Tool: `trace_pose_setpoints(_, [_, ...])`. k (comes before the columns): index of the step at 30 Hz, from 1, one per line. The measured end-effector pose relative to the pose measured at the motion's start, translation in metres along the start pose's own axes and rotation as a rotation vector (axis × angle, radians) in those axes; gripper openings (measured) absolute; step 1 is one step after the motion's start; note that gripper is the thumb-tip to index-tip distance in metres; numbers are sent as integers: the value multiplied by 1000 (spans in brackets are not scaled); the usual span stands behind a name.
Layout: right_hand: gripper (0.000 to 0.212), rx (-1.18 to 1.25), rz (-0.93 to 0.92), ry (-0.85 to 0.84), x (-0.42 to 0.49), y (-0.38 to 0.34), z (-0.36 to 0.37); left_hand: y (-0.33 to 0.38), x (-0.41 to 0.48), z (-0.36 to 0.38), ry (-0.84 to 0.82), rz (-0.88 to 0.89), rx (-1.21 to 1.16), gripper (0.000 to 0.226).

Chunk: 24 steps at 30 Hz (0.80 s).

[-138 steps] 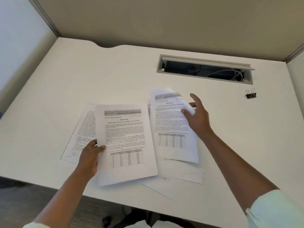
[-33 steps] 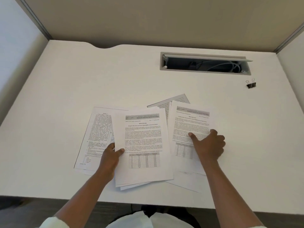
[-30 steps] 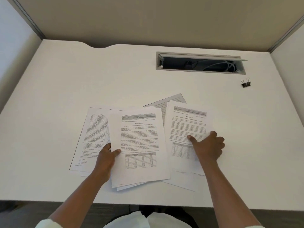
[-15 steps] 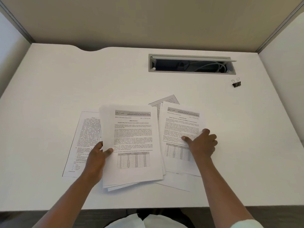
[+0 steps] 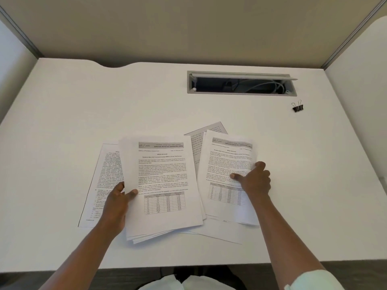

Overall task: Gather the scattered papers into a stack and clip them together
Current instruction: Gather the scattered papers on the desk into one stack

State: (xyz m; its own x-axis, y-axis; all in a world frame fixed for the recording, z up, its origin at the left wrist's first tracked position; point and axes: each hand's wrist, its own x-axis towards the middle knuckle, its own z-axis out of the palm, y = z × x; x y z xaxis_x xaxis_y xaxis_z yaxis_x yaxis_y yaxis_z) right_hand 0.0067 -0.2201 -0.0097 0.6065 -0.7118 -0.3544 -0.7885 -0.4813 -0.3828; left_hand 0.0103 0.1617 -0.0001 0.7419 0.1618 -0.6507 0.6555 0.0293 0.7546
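Your middle sheet (image 5: 161,181) shows a grey header band reading "BANGALORE METRO RAIL CORPORATION LIMITED", with "MEDIA RELEASE" below it. The right-hand sheet (image 5: 227,158) bears the same header. You cannot read the smaller print or the table figures.

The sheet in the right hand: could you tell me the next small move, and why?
Probably carry that sheet with the right hand onto the bundle the left hand holds: the sheet is pinched but lies beside the bundle.
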Motion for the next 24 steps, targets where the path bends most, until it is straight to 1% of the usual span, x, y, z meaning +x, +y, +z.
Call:
trace_pose_setpoints(4, [83, 78, -63, -35, 2, 3, 0, -1, 1, 0, -5, -5, -10, 33])
trace_pose_setpoints(7, [74, 146, -102, -14, -2, 5, 0, -3, 2, -1, -13, -8, -14, 36])
trace_pose_setpoints(10, [66, 242, -149, 13, -7, 7, -2, -5, 4, -2, -8, -15, -20, 33])
trace_pose_setpoints(12, [65, 306, -167, 7, -9, 7, -6, -6, 4, -1, -4, -18, -22, 32])
trace_pose_setpoints(14, [70, 376, -136, -32, -9, 6, -12, -6, 4, 0, -3, -24, -27, 33])
trace_pose_setpoints(17, [75, 503, 7, -104, -7, 6, -16, -8, 5, -1, 1, -26, -20, 34])
trace_pose_setpoints(19, [67, 537, 65, -121, -4, 9, -14, -9, 6, -1, 3, -25, -13, 34])
trace_pose_setpoints(21, [52, 565, 103, -136, -1, 14, -12, -10, 6, 0, 7, -27, -12, 34])
trace_pose_setpoints(23, [36, 551, 101, -134, 2, 19, -12, -11, 6, 1, 4, -29, -4, 34])
trace_pose_setpoints(24, [29, 519, 72, -122, 1, 21, -12, -11, 6, 1, 3, -30, 0, 33])
